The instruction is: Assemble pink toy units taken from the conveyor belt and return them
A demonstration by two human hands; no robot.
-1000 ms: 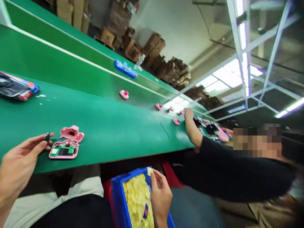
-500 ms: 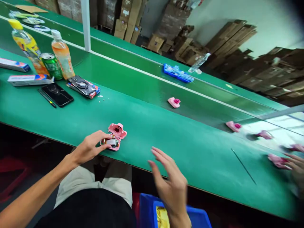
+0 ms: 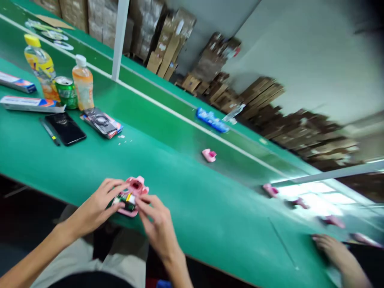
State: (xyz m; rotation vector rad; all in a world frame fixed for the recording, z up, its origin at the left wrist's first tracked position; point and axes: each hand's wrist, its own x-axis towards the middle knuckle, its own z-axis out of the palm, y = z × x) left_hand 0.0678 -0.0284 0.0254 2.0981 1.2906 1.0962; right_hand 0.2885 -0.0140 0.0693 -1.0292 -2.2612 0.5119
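Observation:
An opened pink plastic case (image 3: pixel 136 185) lies near the table's front edge, its two halves spread apart. Over its lower half sits a small electronic part (image 3: pixel 128 201) with a green board and a white and yellow block. My left hand (image 3: pixel 105 200) pinches this part from the left, thumb below and fingers above. From the right, my right hand (image 3: pixel 157 220) has its fingers closed at the part's white end, beside the case's hinge side. The fingertips hide some of the part's edges.
Bottles (image 3: pixel 83 86), a green can (image 3: pixel 66 93), a phone (image 3: pixel 66 129) and boxes stand at the left. Beyond are pink pieces (image 3: pixel 209 155) and a blue tray (image 3: pixel 211 120). A thin rod (image 3: pixel 282 243) and another person's hand (image 3: pixel 330 246) are at the right.
My right hand has moved left from over the table edge and closed at the electronic part. The part is turned and shows its green board. The view has shifted; the other person's hand shows more.

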